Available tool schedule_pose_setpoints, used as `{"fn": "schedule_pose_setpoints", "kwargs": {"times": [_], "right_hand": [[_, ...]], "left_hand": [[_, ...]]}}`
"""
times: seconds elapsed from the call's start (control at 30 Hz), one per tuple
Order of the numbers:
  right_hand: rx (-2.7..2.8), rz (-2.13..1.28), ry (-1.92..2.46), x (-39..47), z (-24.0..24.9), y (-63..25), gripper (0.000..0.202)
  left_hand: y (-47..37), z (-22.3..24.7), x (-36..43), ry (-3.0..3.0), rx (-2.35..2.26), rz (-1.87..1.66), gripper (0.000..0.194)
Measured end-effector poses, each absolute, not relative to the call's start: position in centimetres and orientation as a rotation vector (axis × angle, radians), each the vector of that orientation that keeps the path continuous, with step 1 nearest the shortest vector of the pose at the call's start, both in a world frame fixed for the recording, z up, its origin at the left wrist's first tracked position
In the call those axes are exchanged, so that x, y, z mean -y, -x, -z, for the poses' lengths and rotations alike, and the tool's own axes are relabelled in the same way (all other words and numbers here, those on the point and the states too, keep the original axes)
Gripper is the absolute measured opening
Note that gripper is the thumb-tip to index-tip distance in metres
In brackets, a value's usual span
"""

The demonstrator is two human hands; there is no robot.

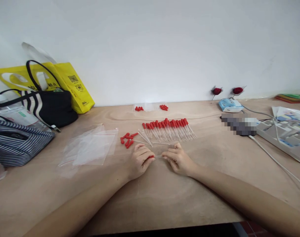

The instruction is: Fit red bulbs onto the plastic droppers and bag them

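Near the middle of the worktop (pixel 145 204), the left hand (pixel 141 160) has its fingers pinching a red bulb (pixel 151 156). The right hand (pixel 178 159), at its three o'clock, pinches a slim clear tube (pixel 158 156) that runs along the nine-to-three line between the two. Whether the tube's end sits inside the bulb is too small to tell. Keeping both in one straight line, gripped close to the joint, should stop the thin tube bowing; a slight twist would probably ease a snug fit. From the hands, loose red bulbs (pixel 127 138) lie at ten o'clock, loose clear tubes (pixel 145 136) at eleven, and a row of bulb-topped tubes (pixel 166 126) towards twelve and one. The bulbs look matte and rubbery, rounded with narrower necks; the tubes look straight and see-through. Flat, filmy clear bags (pixel 93 146) overlap towards nine to ten.
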State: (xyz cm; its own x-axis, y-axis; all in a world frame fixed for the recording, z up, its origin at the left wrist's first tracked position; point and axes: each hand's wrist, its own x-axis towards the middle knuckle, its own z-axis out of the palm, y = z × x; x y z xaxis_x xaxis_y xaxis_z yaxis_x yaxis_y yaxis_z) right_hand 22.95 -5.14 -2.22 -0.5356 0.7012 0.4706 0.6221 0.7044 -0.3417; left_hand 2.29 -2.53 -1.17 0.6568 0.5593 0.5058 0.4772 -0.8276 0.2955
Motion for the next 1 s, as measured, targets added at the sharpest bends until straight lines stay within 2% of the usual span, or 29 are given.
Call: {"fn": "schedule_pose_setpoints", "kwargs": {"times": [0.17, 0.33, 0.47, 0.67, 1.0], "right_hand": [[2.356, -0.228, 1.036, 5.2, 1.6, -22.8, 0.024], [2.353, -0.07, 1.175, 4.9, 0.4, -22.9, 0.019], [2.048, -0.029, 1.444, 3.0, 0.1, -24.9, 0.02], [1.464, -0.012, 1.954, -1.0, 1.2, -28.8, 0.026], [1.504, 0.151, 2.018, -2.1, 2.2, -28.5, 0.026]], "left_hand": [[-2.3, 1.0, 2.1, -2.774, -0.819, -0.888, 0.014], [-2.0, 0.5, 1.4, -2.782, -0.956, -0.978, 0.014], [-1.0, 0.2, 0.8, -2.777, -1.276, -1.003, 0.046], [0.7, 0.7, 0.0, -2.73, -1.594, -0.795, 0.031], [1.2, 0.4, 0.0, -2.608, -1.82, -0.666, 0.038]]}}
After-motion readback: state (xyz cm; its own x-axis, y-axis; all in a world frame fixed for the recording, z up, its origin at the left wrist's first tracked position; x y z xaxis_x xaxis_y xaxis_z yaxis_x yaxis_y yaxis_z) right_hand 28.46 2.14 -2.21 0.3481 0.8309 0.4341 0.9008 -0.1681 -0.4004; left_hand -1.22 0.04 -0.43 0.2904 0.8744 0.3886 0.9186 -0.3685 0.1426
